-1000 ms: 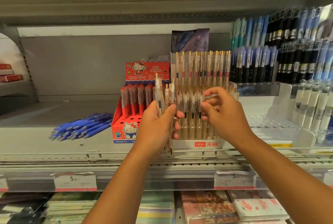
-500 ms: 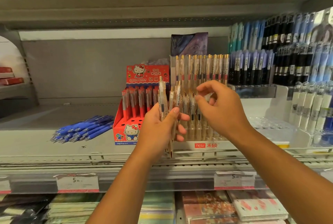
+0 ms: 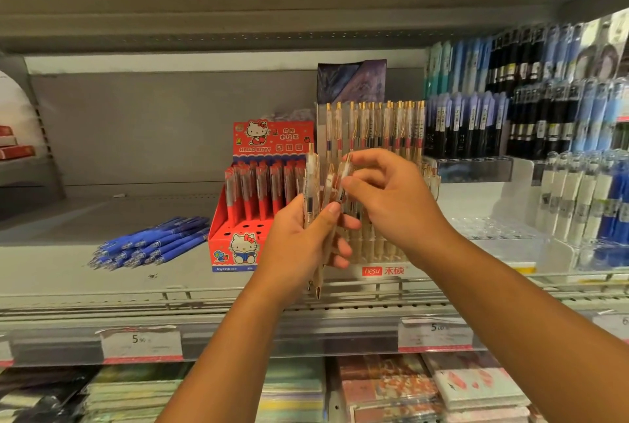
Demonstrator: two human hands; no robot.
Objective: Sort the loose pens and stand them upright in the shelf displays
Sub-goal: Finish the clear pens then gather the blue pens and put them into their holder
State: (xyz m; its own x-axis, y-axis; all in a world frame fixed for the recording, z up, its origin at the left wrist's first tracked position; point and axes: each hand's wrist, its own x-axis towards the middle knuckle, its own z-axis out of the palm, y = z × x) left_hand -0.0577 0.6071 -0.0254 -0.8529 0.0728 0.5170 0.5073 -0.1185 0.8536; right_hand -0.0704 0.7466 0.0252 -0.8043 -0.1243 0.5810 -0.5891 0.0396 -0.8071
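Note:
My left hand grips a bunch of clear gold-trimmed pens upright in front of the shelf, their tips poking out below my palm. My right hand pinches the top of one pen of that bunch between thumb and forefinger. Behind both hands stands the clear tiered display with rows of the same gold pens. A pile of loose blue pens lies flat on the shelf to the left.
A red Hello Kitty display box with red pens stands left of the clear display. Blue, black and white pen racks fill the right side. A wire rail runs along the shelf front, with price tags below.
My right hand has moved left from the display rows to the bunch in my left hand and now pinches one pen there. The bunch has stayed nearly in place.

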